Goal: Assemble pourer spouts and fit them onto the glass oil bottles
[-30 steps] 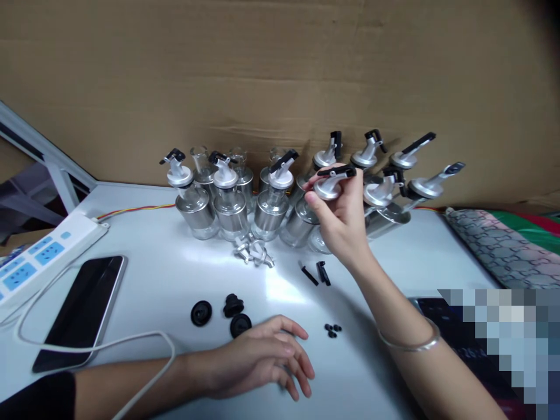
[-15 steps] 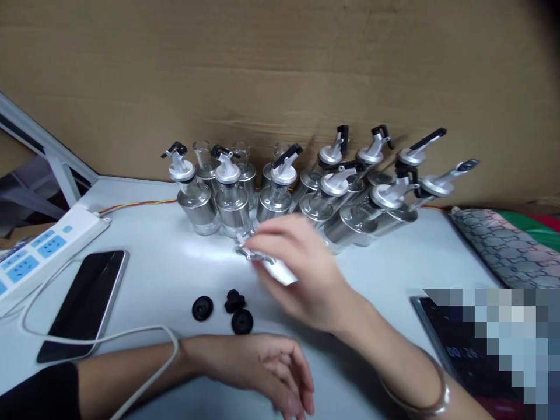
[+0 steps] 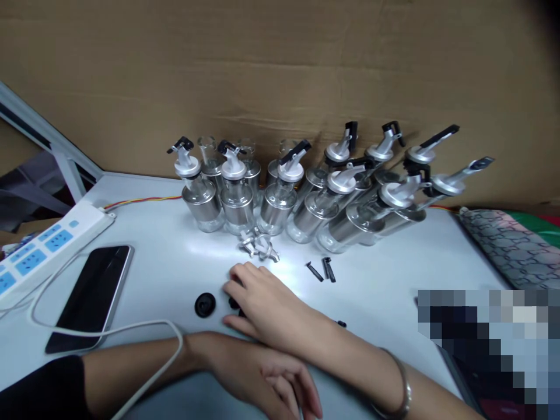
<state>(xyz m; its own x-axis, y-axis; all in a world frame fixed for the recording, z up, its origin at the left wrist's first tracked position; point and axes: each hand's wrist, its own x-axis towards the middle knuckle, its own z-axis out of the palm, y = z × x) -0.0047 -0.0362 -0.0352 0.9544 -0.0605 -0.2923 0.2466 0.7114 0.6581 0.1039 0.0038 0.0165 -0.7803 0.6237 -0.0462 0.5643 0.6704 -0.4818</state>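
My right hand [image 3: 266,300], palm down, reaches over the black rubber stoppers. A small black stopper [image 3: 233,303] shows between its thumb and fingers, which are still apart; another dark part is mostly covered by the hand. To the left lies a round black stopper [image 3: 205,305]. My left hand [image 3: 280,373] rests on the table below my right forearm, its fingers loosely curled and nothing visible in them. Beyond my right hand, silver pourer spouts [image 3: 258,244] lie in a small cluster. Several slim black levers [image 3: 321,269] lie to their right.
Several glass-and-steel bottles [image 3: 238,213] with silver pourers stand along a cardboard wall [image 3: 262,58]. At left are a phone [image 3: 90,297], a power strip [image 3: 48,248] and a white cable [image 3: 144,324] across my left forearm. A dark, partly blurred device [image 3: 459,361] lies at right.
My right hand has let go of a silver spout beside the other silver parts and come down toward me, over the black stoppers. The black levers are now uncovered. My left hand has barely moved.
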